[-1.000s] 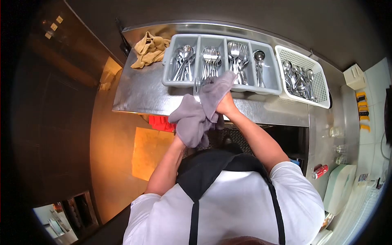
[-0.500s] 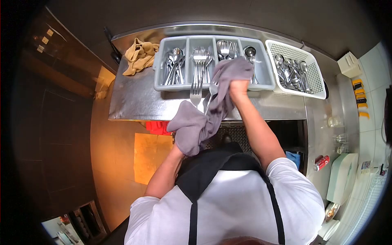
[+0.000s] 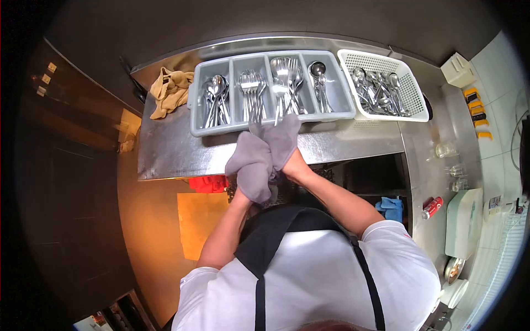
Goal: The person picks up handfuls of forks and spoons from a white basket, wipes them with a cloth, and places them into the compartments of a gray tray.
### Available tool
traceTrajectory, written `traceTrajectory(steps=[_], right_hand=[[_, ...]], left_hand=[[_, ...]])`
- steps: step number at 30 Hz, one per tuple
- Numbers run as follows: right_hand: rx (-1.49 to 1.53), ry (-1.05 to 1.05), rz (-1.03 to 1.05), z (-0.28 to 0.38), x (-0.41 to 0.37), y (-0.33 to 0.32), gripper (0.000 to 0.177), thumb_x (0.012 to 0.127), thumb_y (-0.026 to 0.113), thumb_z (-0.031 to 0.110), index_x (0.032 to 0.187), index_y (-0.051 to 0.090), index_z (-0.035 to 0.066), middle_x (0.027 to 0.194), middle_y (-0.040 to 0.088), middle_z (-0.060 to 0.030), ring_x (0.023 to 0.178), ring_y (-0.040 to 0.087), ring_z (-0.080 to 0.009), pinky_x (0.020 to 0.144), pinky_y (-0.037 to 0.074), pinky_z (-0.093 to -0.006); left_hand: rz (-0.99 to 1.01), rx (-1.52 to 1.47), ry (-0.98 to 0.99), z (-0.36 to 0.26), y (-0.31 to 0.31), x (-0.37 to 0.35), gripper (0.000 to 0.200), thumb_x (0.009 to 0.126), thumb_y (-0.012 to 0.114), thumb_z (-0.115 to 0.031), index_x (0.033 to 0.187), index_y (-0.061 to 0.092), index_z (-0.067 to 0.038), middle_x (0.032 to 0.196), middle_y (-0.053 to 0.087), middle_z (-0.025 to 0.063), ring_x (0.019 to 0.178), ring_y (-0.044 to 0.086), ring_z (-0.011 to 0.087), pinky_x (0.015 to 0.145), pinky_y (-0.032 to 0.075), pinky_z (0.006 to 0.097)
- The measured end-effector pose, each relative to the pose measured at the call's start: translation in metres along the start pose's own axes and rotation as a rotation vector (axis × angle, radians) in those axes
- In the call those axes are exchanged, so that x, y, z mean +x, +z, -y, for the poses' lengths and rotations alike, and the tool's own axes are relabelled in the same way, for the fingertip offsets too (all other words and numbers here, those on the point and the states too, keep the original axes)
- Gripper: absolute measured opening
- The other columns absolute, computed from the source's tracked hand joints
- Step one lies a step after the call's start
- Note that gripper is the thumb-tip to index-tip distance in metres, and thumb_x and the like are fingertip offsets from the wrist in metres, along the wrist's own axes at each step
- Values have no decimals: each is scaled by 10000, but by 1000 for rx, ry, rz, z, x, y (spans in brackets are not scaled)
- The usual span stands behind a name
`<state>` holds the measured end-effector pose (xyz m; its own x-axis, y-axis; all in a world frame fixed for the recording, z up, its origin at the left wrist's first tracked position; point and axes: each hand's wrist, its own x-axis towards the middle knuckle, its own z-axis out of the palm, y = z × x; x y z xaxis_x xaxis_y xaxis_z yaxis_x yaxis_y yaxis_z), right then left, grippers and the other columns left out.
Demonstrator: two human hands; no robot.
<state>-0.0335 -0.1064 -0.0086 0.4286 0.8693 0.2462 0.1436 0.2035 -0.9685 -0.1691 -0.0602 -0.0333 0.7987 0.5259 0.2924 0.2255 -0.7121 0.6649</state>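
Clutching grey cloth [image 3: 255,160] w/ L hand [image 3: 242,193] & R hand [image 3: 294,165], both closed; forks [image 3: 257,115] poke out.

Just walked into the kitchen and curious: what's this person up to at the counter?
The right hand and the mostly covered left hand grip a grey cloth bunched around cutlery. Fork ends poke out of its top, at the front edge of the grey divided tray. A white basket of more cutlery sits to the tray's right.

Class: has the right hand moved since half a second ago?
Yes. The right hand has drawn back from the grey cutlery tray, downward in the view.
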Motion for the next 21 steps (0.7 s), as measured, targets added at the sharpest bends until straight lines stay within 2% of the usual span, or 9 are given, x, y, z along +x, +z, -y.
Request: traceTrajectory(steps=[1, 4, 7, 8, 11, 14, 17, 19, 21], right_hand=[[-274, -121, 36, -5, 2, -8, 164, 848, 576, 114, 970, 548, 8, 941, 557, -108, 892, 539, -177, 788, 436, -318], [-63, 315, 265, -4, 32, -35, 169, 811, 610, 106, 932, 541, 9, 839, 578, -71, 772, 552, -134, 655, 465, -286], [736, 570, -7, -17, 57, -53, 186, 854, 549, 158, 965, 577, 11, 811, 612, -86, 710, 603, -184, 567, 473, -308], [832, 631, -10, -21, 60, -56, 217, 856, 559, 189, 982, 577, 12, 818, 617, -91, 710, 608, -197, 571, 482, -327], [-893, 11, 674, 48, 56, -47, 151, 815, 612, 128, 902, 572, 11, 770, 592, -46, 710, 598, -172, 620, 479, -326], [-11, 52, 69, 6, 30, -24, 54, 732, 615, 28, 759, 583, -6, 732, 598, -91, 693, 579, -182, 632, 469, -347], [-358, -354, -6, -16, 48, -46, 67, 786, 577, 27, 839, 586, -13, 781, 610, -80, 700, 574, -185, 656, 477, -347], [-18, 1, -139, -14, 56, -56, 111, 836, 547, 63, 925, 576, 3, 865, 598, -73, 797, 571, -174, 710, 478, -338], [295, 215, -236, -15, 50, -51, 137, 862, 531, 81, 973, 571, 11, 902, 595, -68, 836, 573, -164, 722, 483, -321]], left_hand=[[55, 148, 34, 0, 1, 2, 275, 768, 506, -128, 1006, 578, -10, 948, 578, 182, 897, 560, 326, 790, 446, 372], [242, 606, 141, -3, -4, 8, 273, 740, 522, -126, 973, 581, 4, 884, 576, 177, 863, 566, 318, 773, 449, 375], [-11, 853, 251, -20, -15, 18, 252, 767, 492, -70, 989, 567, 23, 895, 556, 160, 842, 559, 291, 755, 458, 348], [14, 530, 101, -14, -10, 17, 248, 775, 484, -56, 997, 559, 24, 916, 545, 156, 841, 552, 284, 752, 458, 339], [29, -82, -62, -16, -5, 27, 227, 791, 472, -26, 1000, 540, 32, 955, 517, 150, 836, 536, 266, 737, 456, 319], [42, 48, 108, -57, -28, 37, 211, 773, 491, -32, 966, 552, 28, 945, 527, 161, 831, 531, 264, 732, 451, 313], [132, 48, 81, -21, -4, 8, 227, 722, 518, -60, 927, 592, 4, 883, 578, 196, 801, 545, 306, 725, 448, 322], [363, 465, 66, -68, -22, 24, 230, 727, 519, -65, 933, 592, 7, 887, 578, 201, 832, 552, 320, 739, 447, 333], [338, 441, 62, -66, -18, 22, 214, 743, 517, -74, 929, 587, 7, 869, 575, 202, 858, 559, 323, 742, 450, 338]])
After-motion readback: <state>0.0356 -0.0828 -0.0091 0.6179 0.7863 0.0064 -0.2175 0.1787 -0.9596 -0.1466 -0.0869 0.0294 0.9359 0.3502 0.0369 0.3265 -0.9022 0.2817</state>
